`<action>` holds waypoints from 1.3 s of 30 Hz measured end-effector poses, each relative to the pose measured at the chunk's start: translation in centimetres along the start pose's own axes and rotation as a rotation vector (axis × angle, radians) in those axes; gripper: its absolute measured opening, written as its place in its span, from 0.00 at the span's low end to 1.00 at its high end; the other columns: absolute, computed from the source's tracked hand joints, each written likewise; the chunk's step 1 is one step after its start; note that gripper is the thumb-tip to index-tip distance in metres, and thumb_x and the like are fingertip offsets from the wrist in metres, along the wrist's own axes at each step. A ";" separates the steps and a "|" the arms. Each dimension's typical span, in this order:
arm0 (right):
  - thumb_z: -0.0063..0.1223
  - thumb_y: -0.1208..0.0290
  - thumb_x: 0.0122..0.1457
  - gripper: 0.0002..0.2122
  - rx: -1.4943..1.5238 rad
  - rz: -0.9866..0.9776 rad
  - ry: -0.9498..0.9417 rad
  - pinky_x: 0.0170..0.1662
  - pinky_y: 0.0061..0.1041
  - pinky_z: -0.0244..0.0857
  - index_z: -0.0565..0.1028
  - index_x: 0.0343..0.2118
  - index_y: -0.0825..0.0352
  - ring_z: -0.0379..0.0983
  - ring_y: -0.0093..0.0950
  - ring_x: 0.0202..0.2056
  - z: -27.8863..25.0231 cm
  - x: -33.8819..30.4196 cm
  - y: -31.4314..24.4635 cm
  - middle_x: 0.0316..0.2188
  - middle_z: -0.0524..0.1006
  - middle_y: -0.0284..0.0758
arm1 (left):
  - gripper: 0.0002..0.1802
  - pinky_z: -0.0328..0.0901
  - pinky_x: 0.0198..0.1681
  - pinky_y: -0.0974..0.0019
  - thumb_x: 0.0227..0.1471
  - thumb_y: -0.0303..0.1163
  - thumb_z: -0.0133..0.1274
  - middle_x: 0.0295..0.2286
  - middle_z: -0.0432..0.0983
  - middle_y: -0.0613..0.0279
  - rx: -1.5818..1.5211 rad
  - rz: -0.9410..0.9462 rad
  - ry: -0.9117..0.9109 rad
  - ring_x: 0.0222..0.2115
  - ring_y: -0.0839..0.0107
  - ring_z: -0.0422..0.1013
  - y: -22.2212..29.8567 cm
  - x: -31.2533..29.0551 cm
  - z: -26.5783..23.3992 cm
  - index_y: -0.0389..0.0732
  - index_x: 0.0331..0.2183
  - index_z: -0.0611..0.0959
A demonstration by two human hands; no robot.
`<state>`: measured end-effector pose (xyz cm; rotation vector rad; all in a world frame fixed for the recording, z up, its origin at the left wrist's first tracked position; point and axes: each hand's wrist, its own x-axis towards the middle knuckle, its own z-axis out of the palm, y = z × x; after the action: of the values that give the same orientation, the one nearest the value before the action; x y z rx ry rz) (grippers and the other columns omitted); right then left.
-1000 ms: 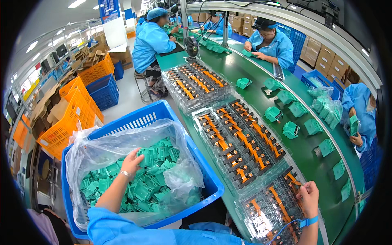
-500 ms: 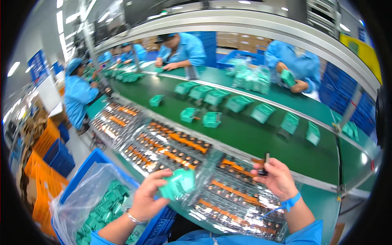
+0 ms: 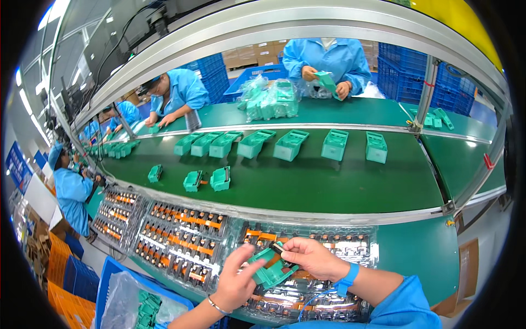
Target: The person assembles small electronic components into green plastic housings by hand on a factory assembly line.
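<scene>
My left hand (image 3: 236,278) holds a green plastic housing (image 3: 267,273) by its left side, above the clear trays in front of me. The housing is a hollow shell with its inside facing up. Between the thumb and fingers of my right hand (image 3: 313,259) is a small black part (image 3: 276,248), brought up to the housing's upper edge. Whether it sits inside the shell I cannot tell. Under both hands lies a clear plastic tray (image 3: 359,237) with rows of black parts and orange strips.
More trays of parts (image 3: 178,236) line the bench at left. Green housings (image 3: 290,145) stand on the green conveyor (image 3: 329,189). A blue crate (image 3: 107,282) with lined bag and green pieces is lower left. A metal frame (image 3: 307,19) spans overhead. Co-workers in blue (image 3: 327,60) work across.
My right hand has brought the black part over to the housing, and the two hands are now close together. The view has turned to the right.
</scene>
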<state>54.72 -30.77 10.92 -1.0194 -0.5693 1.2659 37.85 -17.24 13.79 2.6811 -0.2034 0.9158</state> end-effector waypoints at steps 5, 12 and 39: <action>0.47 0.74 0.59 0.08 -0.041 -0.073 0.111 0.40 0.22 0.68 0.69 0.39 0.71 0.71 0.21 0.35 -0.2 0.5 -0.3 0.36 0.73 0.34 | 0.29 0.60 0.54 0.56 0.48 0.14 0.47 0.50 0.61 0.49 -1.308 -0.903 0.317 0.54 0.57 0.58 -0.9 -2.0 0.3 0.35 0.52 0.62; 0.50 0.77 0.57 0.09 -0.249 -0.238 0.096 0.42 0.19 0.66 0.68 0.40 0.71 0.70 0.20 0.38 0.7 0.6 0.9 0.36 0.72 0.33 | 0.15 0.68 0.43 0.65 0.51 0.19 0.50 0.42 0.69 0.56 -1.503 -1.095 0.121 0.41 0.69 0.69 -1.6 -2.2 1.9 0.36 0.41 0.68; 0.59 0.73 0.50 0.08 -0.493 -0.255 0.235 0.30 0.20 0.67 0.74 0.31 0.69 0.70 0.20 0.25 -0.9 0.8 0.8 0.24 0.74 0.31 | 0.17 0.67 0.43 0.70 0.45 0.17 0.56 0.37 0.71 0.60 -1.320 -1.005 0.250 0.40 0.74 0.69 -1.0 -2.7 1.9 0.36 0.37 0.69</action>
<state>55.25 -30.30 9.68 -1.4295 -0.8207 0.7790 37.07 -16.81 10.47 1.1425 0.4266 0.4468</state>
